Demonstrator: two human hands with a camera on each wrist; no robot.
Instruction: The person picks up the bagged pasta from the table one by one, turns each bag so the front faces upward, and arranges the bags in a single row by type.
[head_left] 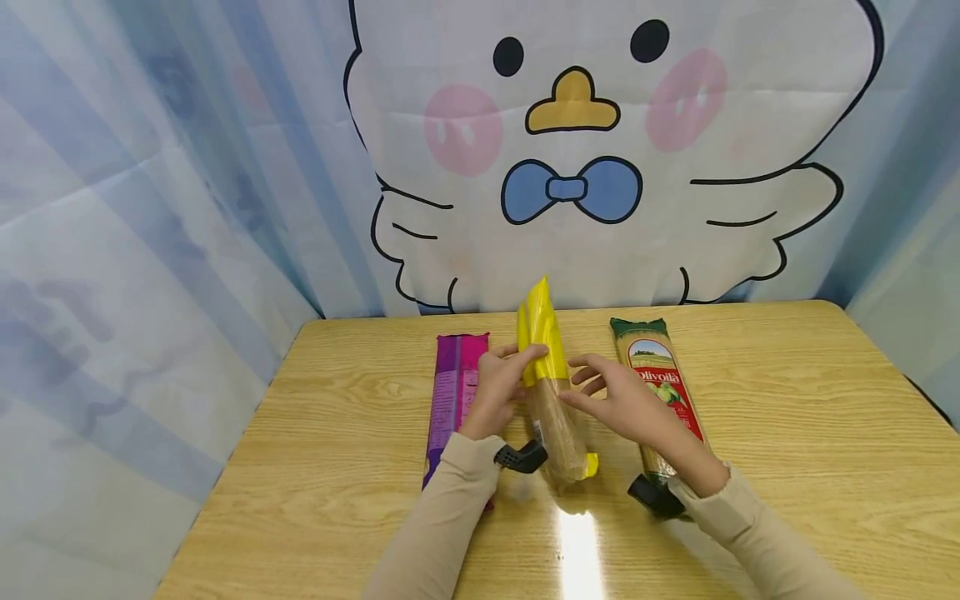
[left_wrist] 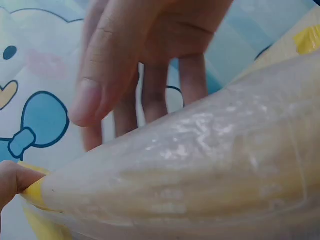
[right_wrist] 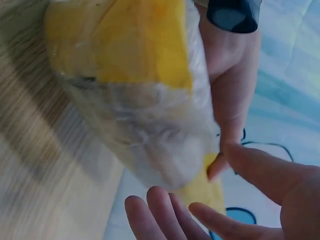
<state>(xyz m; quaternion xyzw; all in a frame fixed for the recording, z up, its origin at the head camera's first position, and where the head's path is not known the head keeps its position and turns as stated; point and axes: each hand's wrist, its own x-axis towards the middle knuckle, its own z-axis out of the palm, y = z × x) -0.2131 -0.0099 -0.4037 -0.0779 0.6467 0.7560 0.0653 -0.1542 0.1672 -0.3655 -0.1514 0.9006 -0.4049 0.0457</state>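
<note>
Head view: yellow-topped packet [head_left: 550,379] between hands [head_left: 497,387] [head_left: 626,404] holds tan contents [head_left: 557,425].

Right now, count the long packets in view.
3: a purple packet on the table at left; a yellow-topped packet in the left hand; a red-labelled packet on the table at right. No others show.

From head height, a camera faces forward and down across the table [head_left: 787,375] to the printed curtain [head_left: 570,258]; the left wrist camera [head_left: 522,457] and right wrist camera [head_left: 655,497] look close-up at the package [head_left: 557,417] from opposite sides; both close views share package and curtain.
</note>
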